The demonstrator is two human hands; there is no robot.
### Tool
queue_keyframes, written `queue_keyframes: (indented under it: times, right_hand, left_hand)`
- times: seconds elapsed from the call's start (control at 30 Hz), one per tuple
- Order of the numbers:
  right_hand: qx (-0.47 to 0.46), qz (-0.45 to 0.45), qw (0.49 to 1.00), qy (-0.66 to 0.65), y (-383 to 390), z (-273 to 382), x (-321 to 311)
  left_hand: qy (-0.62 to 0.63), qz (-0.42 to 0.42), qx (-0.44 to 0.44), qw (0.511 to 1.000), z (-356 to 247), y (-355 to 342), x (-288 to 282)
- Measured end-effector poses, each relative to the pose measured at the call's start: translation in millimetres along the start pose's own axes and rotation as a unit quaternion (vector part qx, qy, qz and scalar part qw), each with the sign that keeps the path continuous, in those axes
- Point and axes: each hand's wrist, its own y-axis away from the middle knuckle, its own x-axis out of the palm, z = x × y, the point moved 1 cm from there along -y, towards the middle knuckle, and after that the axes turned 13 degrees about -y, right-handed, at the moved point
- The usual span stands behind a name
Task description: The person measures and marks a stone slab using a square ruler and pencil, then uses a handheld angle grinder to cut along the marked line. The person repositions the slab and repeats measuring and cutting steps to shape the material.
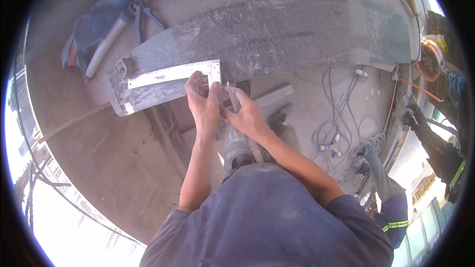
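Note:
A white set square lies across the left part of a long, scuffed grey board. My left hand pinches the square near its corner, fingers curled over its short arm. Close beside it, my right hand grips a slim, pointed grey stick, tip up; whether it is a pencil or another tool I cannot tell. A round tape measure sits on the board at the left end of the square.
At the far left lie a caulking gun and a dark blue cloth. Tangled grey cables cover the floor on the right. An orange reel stands beyond them. Two other people, one with a reflective trouser band, are at the right edge.

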Motion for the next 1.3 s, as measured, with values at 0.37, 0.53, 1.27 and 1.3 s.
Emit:
queue_keyframes:
  times: [0.37, 0.53, 1.27, 1.3]
  right_hand:
    - [-0.044, -0.232, 0.953, -0.188, 49, 43, -155]
    - [-0.085, -0.337, 0.924, -0.156, 61, 44, -212]
    - [-0.006, -0.193, 0.941, -0.278, 63, -19, -126]
    - [0.024, -0.145, 0.957, -0.250, 55, -25, -111]
  left_hand:
    - [-0.247, 0.026, 0.392, 0.886, -62, -32, 136]
    - [-0.375, -0.089, 0.469, 0.795, -82, -150, 171]
    - [0.201, 0.232, 0.096, 0.947, -46, -13, 93]
    - [0.215, 0.223, 0.134, 0.941, -62, -35, 85]
